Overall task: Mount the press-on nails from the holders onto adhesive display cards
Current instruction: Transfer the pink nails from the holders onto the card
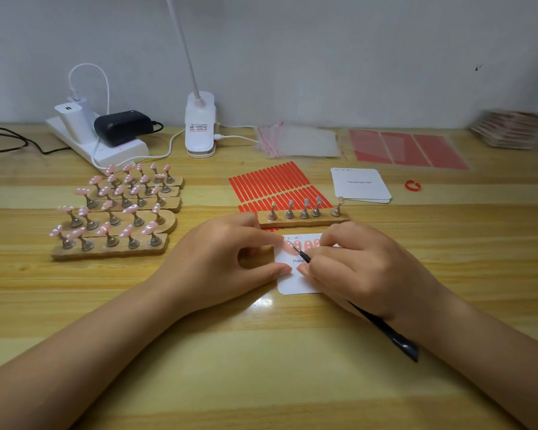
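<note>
Pinching black tweezers (302, 254) in the right hand (361, 268), tip at the leftmost nail (289, 247) of a left-to-right row on the card (292, 285), steadied from nine o'clock by the left hand (230, 262), thumb and forefinger curled on its edge.

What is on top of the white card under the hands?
On the white card sit pink nails in a row; the tweezers tip touches them. The right hand hides the row's right end.
</note>
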